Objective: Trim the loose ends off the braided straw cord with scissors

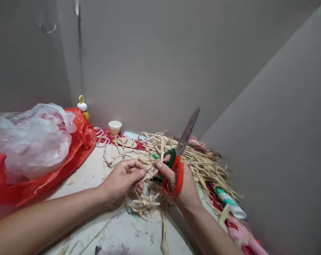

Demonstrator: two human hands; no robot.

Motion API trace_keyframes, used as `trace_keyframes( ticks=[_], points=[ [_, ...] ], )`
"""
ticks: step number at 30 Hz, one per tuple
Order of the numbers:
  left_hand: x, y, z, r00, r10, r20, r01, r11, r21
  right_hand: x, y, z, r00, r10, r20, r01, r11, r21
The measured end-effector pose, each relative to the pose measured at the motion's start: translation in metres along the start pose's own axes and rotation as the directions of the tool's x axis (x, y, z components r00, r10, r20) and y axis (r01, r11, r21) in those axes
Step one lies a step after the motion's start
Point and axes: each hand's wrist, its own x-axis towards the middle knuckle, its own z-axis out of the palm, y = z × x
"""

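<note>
My left hand (124, 179) pinches the edge of a small piece of braided straw (151, 172) between thumb and fingers. From the right, my right hand (185, 186) is closed around scissors (179, 177) with an orange and dark green handle. Their blades point up and away, off the straw. The thumb and fingertips of that hand also reach the right side of the straw piece. Below both hands lies a tangle of straw cord and scraps (143, 205). A strip of straw (164, 233) hangs toward the table's front.
Dry straw stalks (208, 164) are heaped at the back right, beside a green and white tube (230, 202). A paper cup (114, 128) and a yellow-topped bottle (82, 106) stand at the back. Plastic bags (38, 141) fill the left. Grey walls (149, 71) enclose the table (139, 241).
</note>
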Motion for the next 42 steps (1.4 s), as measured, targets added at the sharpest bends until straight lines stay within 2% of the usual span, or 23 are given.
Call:
trace_keyframes(
  ticks=[5, 9, 13, 17, 20, 24, 30, 33, 38, 42],
  points=[
    [-0.001, 0.012, 0.003, 0.983, -0.125, 0.137, 0.135, 0.989, -0.066, 0.000, -0.005, -0.005, 0.996, -0.093, -0.012, 0.093, 0.995, 0.024],
    [-0.007, 0.017, 0.003, 0.939, -0.225, 0.261, 0.241, 0.970, -0.029, 0.000, -0.008, -0.011, 0.985, -0.172, -0.033, 0.174, 0.981, 0.080],
    [-0.010, 0.017, 0.003, 0.894, -0.290, 0.341, 0.299, 0.954, 0.027, -0.002, -0.008, -0.011, 0.984, -0.173, 0.028, 0.168, 0.977, 0.130],
    [-0.010, 0.011, 0.006, 0.902, -0.326, 0.282, 0.323, 0.945, 0.058, -0.001, -0.003, -0.008, 0.987, -0.118, 0.107, 0.102, 0.984, 0.144],
    [-0.009, 0.008, 0.008, 0.916, -0.319, 0.242, 0.322, 0.946, 0.027, 0.002, 0.002, -0.008, 0.991, -0.072, 0.114, 0.050, 0.982, 0.182],
    [-0.009, 0.005, 0.006, 0.939, -0.239, 0.246, 0.254, 0.967, -0.032, 0.006, 0.006, -0.009, 0.994, -0.089, 0.069, 0.070, 0.970, 0.232],
    [-0.004, -0.001, 0.002, 0.954, -0.217, 0.205, 0.223, 0.975, -0.004, 0.008, 0.010, -0.007, 0.994, -0.108, 0.009, 0.105, 0.984, 0.143],
    [0.000, -0.003, 0.000, 0.966, -0.194, 0.173, 0.213, 0.973, -0.094, 0.010, 0.013, -0.006, 0.996, -0.083, -0.029, 0.085, 0.993, 0.076],
    [0.004, -0.002, -0.006, 0.961, -0.188, 0.204, 0.228, 0.953, -0.198, 0.014, 0.012, -0.006, 0.995, -0.065, -0.080, 0.074, 0.991, 0.111],
    [0.003, 0.004, -0.005, 0.979, -0.170, 0.112, 0.189, 0.964, -0.186, 0.014, 0.009, -0.005, 0.998, -0.021, -0.055, 0.029, 0.990, 0.138]
  ],
)
